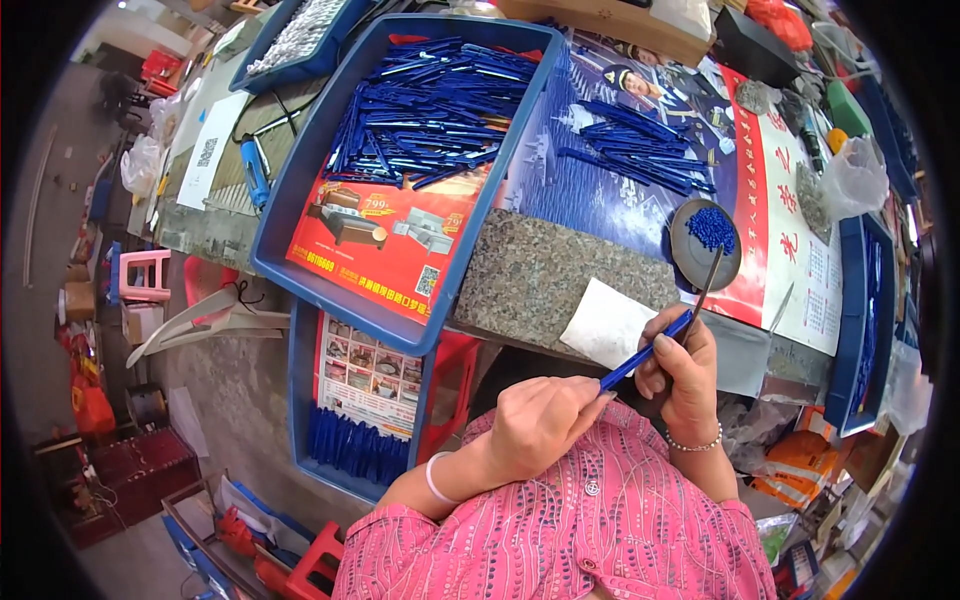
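Left hand (540, 420) and right hand (685, 372) hold a blue stick (626, 368) between them, right also a tool (709, 283).

Downward head-worn fisheye, seemingly close.

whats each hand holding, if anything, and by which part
The left hand holds a blue stick by its lower end; the right hand, at the stick's upper part, holds a slim metal tool below its pointed tip.
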Demonstrator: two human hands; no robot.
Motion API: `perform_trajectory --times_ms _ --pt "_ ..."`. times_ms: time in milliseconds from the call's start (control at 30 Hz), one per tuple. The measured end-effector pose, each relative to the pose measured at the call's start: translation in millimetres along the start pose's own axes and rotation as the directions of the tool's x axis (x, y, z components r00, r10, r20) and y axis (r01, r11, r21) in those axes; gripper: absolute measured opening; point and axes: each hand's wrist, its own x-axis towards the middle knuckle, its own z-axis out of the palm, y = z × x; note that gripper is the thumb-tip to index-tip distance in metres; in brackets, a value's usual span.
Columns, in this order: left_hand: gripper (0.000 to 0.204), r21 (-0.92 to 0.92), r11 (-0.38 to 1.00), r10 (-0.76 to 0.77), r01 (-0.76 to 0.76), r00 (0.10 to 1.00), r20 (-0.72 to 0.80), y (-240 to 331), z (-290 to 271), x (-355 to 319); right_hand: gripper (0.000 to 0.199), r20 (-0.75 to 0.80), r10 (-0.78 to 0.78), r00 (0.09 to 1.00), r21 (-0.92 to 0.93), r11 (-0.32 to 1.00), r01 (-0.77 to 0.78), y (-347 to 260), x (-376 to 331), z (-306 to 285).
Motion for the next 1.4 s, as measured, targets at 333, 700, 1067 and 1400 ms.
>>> perform_trajectory --times_ms 333,700,1067,1400 --pt "0.029 -0.013 0.981 -0.193 0.194 0.980 0.041 8 -7 -8 0.016 0.005 0.049 0.999 0.027 0.998 -0.049 1 -1 5" --pt "0.015 0.021 0.912 -0.409 0.409 0.913 -0.004 9 -51 -66 0.018 0.219 0.128 0.967 -0.576 0.817 0.023 20 -25 45" --pt "0.007 0.479 0.278 -0.629 0.833 0.534 -0.565 -28 -169 -329 0.014 0.402 0.236 0.885 -0.728 0.668 0.153 39 -21 68" --pt "0.008 0.824 0.057 -0.855 0.564 0.453 -0.251 -27 -161 -347 0.013 0.547 0.227 0.806 -0.787 0.466 0.404 31 -24 62"
